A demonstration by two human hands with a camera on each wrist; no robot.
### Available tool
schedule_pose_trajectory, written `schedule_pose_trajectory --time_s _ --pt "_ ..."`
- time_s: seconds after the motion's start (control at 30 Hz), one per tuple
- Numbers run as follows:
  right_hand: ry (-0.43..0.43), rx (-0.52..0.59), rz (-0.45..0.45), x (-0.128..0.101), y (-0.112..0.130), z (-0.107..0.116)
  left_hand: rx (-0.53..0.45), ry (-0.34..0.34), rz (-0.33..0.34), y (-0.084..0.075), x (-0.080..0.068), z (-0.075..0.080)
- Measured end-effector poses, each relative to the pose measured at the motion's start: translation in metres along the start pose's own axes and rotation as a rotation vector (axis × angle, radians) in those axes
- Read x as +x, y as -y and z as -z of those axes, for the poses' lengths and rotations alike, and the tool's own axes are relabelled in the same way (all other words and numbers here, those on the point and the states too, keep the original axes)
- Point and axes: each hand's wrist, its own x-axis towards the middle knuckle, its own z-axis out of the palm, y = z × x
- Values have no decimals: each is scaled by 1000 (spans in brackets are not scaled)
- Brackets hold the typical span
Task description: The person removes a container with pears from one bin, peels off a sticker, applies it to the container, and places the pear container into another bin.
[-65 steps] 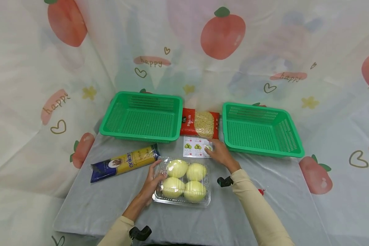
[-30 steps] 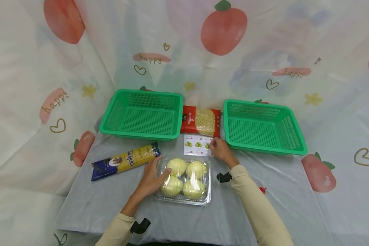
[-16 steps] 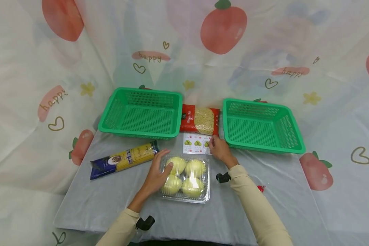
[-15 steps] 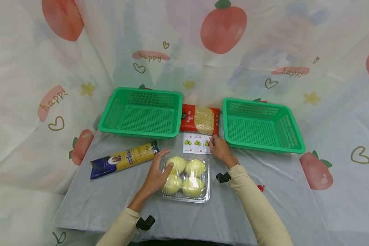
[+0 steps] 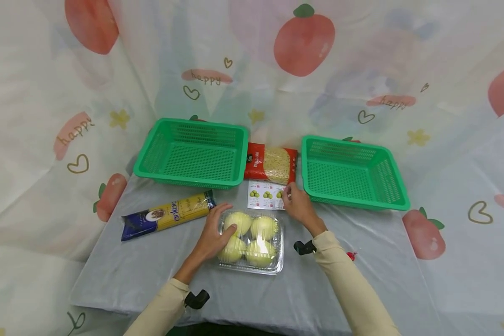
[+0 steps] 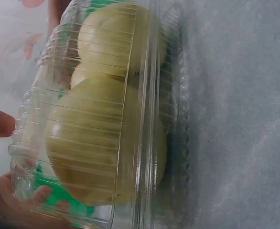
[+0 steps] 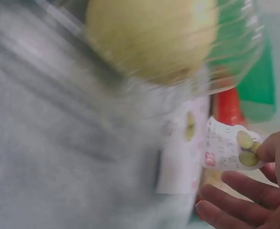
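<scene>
A clear plastic clamshell box (image 5: 252,269) of several round yellow-green fruits (image 6: 99,138) lies on the grey cloth. My left hand (image 5: 213,235) rests at the box's left far corner, fingers extended along its side and thumb over the lid. Between thumb and forefinger, my right hand (image 5: 299,204) pinches a small white sticker (image 7: 226,145) printed with green fruit and red marks. The right wrist view shows this sticker raised off the sticker sheet (image 5: 260,201), which lies flat behind the box; the right hand is above the sheet's right end.
Two green plastic baskets stand at the back, one left (image 5: 193,179) and one right (image 5: 357,199). Between them lies a red bag of pasta (image 5: 276,164). A blue and yellow ankara pasta packet (image 5: 168,215) lies left of the box. A small red item (image 5: 351,255) sits by the right sleeve.
My right fingers have gone from working at the sheet's right end to holding the sticker off it. The left hand has moved from the box's left side up to its far corner.
</scene>
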Motion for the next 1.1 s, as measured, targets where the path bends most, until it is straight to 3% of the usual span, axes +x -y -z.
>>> schedule_pose_trajectory --time_s 0.37,0.6,0.83,1.1 --pt "-20 147 109 -26 42 16 63 44 52 2 0 3" --pt "-63 262 156 -42 70 22 82 53 47 3 2 -2" --pt "98 246 199 -56 85 -4 75 44 37 -1 2 -1" --pt "75 190 224 -54 81 -24 76 70 44 0 6 -1"
